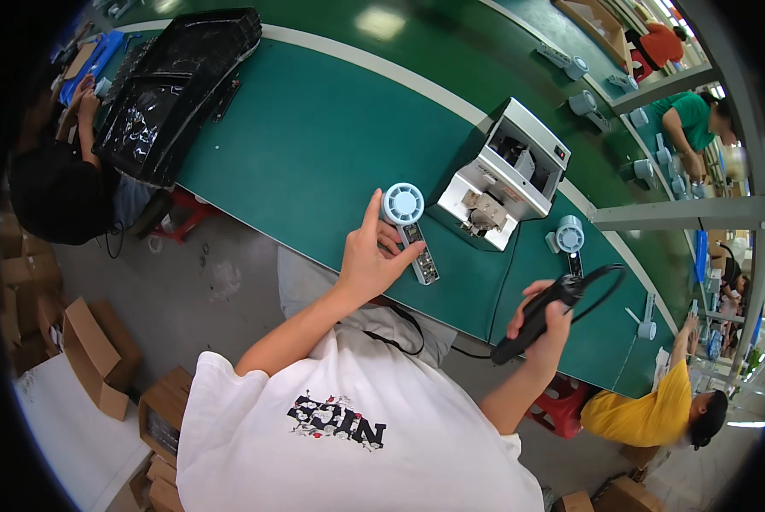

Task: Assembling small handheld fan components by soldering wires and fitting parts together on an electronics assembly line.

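My left hand [370, 260] is closed around a light blue handheld fan [403, 205] resting at the green table's near edge. Its round, slotted head points away from me. The handle lies uncovered, showing small parts inside, and my thumb and fingers grip it on both sides just below the head. In my right hand [555, 334] is a black electric screwdriver [532, 327], raised over the table edge with its cord looping at the far end. The screwdriver's tip cannot be made out. Beyond it stands another light blue fan [570, 233], its handle toward me.
A black and silver screw feeder [509, 175] stands right of the held fan. At the far left lies a black plastic-lined tray [173, 94]. A green conveyor [451, 55] carries several fans past the table [289, 145]. Co-workers sit left and right; cardboard boxes [96, 354] stand behind me.
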{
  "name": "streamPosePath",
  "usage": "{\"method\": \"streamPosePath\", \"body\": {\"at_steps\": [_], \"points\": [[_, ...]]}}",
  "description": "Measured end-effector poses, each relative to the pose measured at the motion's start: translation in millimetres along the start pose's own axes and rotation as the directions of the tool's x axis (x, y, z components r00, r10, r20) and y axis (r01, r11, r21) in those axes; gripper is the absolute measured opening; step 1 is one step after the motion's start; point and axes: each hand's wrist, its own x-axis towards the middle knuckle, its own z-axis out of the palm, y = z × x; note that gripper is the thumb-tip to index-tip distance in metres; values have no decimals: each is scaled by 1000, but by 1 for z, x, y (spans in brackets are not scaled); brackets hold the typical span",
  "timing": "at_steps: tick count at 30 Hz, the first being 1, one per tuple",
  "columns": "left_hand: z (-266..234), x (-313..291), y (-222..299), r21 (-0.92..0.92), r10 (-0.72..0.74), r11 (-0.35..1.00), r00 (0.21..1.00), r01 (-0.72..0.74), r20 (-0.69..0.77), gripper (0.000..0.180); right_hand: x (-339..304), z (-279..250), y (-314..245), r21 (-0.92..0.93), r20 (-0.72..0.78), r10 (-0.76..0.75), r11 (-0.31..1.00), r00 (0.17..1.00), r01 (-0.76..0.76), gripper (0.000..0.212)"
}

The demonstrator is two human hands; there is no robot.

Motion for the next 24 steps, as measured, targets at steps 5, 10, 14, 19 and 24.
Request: {"method": "streamPosePath", "body": {"at_steps": [5,10,14,19,24], "points": [[3,3,4,45,-13,999,999,12,35,98,-36,-52,50,-86,-174,237,963,956,-255,42],[3,5,8,87,-40,996,999,36,35,98,-36,-61,67,-75,-281,248,957,927,-279,41],[3,6,2,26,-114,993,989,112,90,99,-32,-67,70,-93,-248,280,946,927,-311,37],[4,6,1,-23,-122,992,988,124,95,98,-32,-66,65,-101,-246,267,949,932,-298,36],[6,6,4,-118,-121,984,988,133,100,97,-30,-67,68,-107,-233,245,955,941,-275,35]]}}
